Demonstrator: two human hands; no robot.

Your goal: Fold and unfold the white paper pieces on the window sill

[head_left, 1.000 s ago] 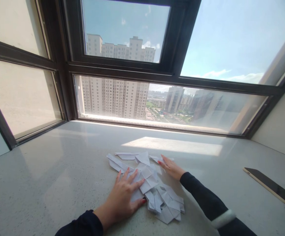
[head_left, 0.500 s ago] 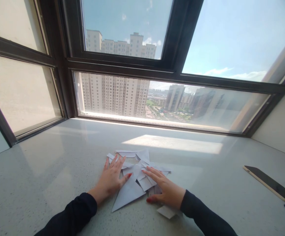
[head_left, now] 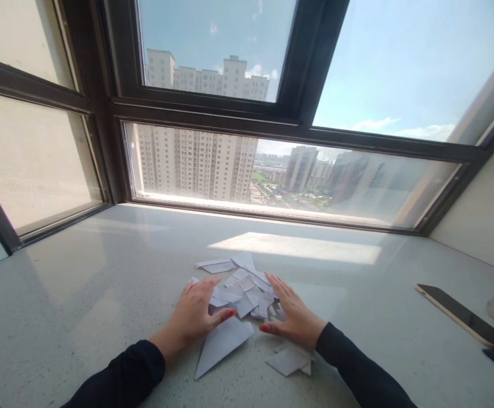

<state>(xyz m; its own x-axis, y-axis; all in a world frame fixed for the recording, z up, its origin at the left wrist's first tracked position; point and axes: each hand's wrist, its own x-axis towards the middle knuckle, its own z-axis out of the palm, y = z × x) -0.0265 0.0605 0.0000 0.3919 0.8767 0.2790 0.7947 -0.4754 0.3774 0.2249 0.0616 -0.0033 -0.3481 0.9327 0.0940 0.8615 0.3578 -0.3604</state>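
While the left hand (head_left: 198,314) is lying palm down with its fingers spread and lightly curved against the left edge of a heap of white paper scraps (head_left: 240,289), the right hand (head_left: 291,317) is pressing in from the opposite side in the same way, flat and splayed and gripping nothing, so the heap is sitting between the two palms. A larger triangular sheet (head_left: 221,345) is lying just in front of the heap, its upper edge tucked under the left thumb, and a few loose offcuts (head_left: 289,360) are resting beside the right wrist, apart from the main heap. Everything is lying on a pale speckled table (head_left: 102,294) near its middle, and dark sleeves are covering both forearms. Farther out, a sunlit patch (head_left: 298,248) is falling across the table behind the heap. A dark phone (head_left: 459,314) is lying well off to the right, and the dark-framed window (head_left: 212,119) is showing tall buildings beyond.
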